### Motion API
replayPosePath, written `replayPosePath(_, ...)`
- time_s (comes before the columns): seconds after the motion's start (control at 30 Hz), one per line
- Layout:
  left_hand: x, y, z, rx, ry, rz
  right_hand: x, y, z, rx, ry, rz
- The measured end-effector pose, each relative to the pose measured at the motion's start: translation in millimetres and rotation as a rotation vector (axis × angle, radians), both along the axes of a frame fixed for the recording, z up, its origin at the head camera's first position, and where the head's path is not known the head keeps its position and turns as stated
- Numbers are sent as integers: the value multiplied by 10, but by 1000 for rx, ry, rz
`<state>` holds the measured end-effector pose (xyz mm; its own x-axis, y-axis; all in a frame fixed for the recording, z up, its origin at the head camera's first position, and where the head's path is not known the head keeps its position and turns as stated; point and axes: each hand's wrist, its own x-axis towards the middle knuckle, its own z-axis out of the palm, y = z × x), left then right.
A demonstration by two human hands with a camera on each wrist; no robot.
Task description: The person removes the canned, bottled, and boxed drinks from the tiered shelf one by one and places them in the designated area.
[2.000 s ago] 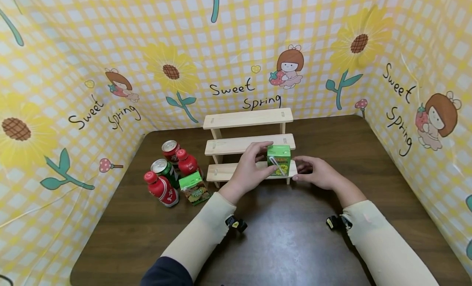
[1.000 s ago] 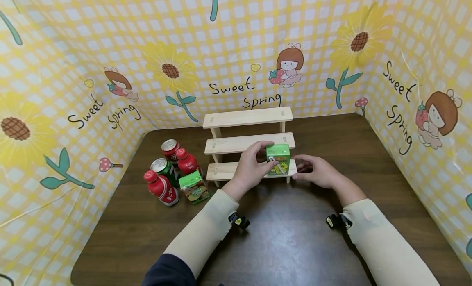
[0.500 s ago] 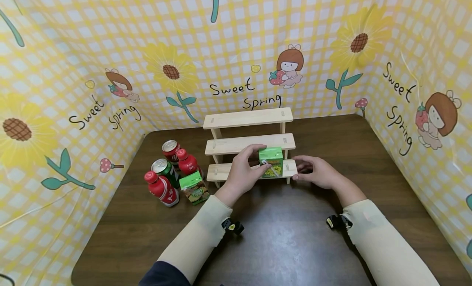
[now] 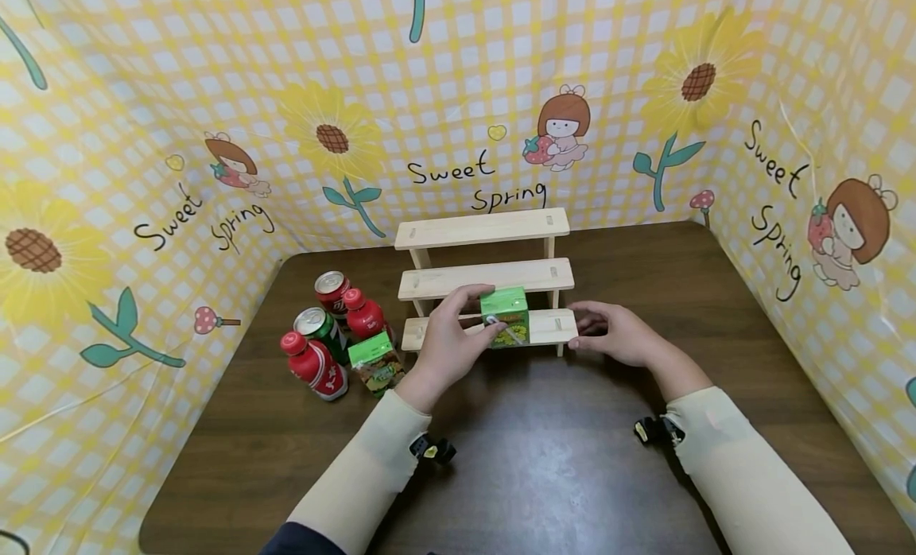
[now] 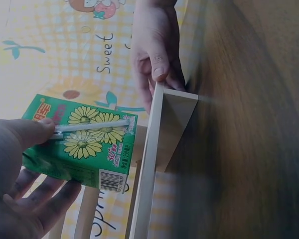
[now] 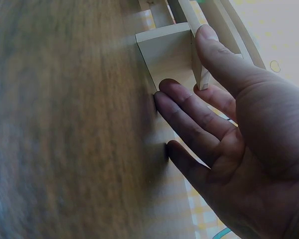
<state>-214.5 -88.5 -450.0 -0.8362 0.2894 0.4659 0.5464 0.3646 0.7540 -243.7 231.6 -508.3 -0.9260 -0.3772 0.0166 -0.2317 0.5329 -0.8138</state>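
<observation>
My left hand (image 4: 449, 340) grips a green juice box (image 4: 510, 308) with yellow flowers, thumb on its front near the wrapped straw (image 5: 92, 127). The box is upright, at the lowest tier of a three-tier wooden display shelf (image 4: 554, 326), a little right of that tier's middle. In the left wrist view, its base is close over the board. At the right end of the same tier, my right hand (image 4: 619, 334) holds the board's corner. The right wrist view shows the thumb (image 6: 212, 45) on one side of the board and the index finger on the other, remaining fingers extended below.
Left of the shelf stand a second green drink carton (image 4: 377, 366), two red-capped bottles (image 4: 315, 368) (image 4: 363, 315), a green can (image 4: 315, 326) and a red can (image 4: 331, 289). A yellow checked cloth (image 4: 458, 86) hangs behind the brown table (image 4: 558, 459).
My left hand has carried the juice box leftward along the lowest tier, away from its right end. The right hand has stayed at the shelf's end.
</observation>
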Motion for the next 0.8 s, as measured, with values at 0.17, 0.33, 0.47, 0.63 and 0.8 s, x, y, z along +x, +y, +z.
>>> replayPosePath(0.17, 46, -79, -11, 16, 9, 6, -6, 9, -13, -3, 0, 0)
replayPosePath(0.33, 100, -167, -21, 39, 7, -3, -9, 12, -22, 1, 1, 0)
replayPosePath(0.47, 148, -252, -28, 52, 1, -12, -5, 9, -15, 5, 4, -1)
replayPosePath(0.63, 225, -361, -32, 71, -30, -2, 6, 7, -14, 10, 6, 2)
replayPosePath(0.8, 313, -480, -54, 79, -37, 46, 2, 4, -6, 4, 8, 1)
